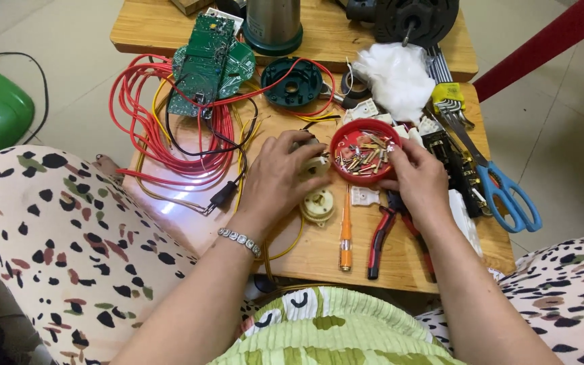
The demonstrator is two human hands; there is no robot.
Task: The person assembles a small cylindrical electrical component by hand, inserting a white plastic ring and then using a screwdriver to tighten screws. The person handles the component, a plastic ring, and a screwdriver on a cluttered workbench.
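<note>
Surface: low wooden table (319, 260) on a pale tiled floor, crowded with parts; a second wooden board lies just behind it.
Left side clutter: coiled red wires (144, 128) with yellow and black strands, a black plug (222, 197) at their near end, and a green circuit board (207, 62) resting on top of the coil.
Far edge: metal cylinder with a dark green base (272, 27), a round dark green plastic ring (293, 83), a black motor (414, 19) and a white crumpled wad (395, 78).
Right side clutter: blue-handled scissors (501, 190), a set of hex keys (449, 98) and white plastic connector pieces.
Near edge: orange screwdriver (345, 233), red-handled pliers (390, 230) and a cream round dial part (318, 205).
Container: red round lid (365, 151), used as a tray, holding a heap of small screws and metal bits.
Right hand (417, 177): fingers curled, tips pinching at the lid's right rim among the screws.
Left hand (280, 177): fingers closed around a small beige part (313, 159), mostly hidden, just left of the lid.
</note>
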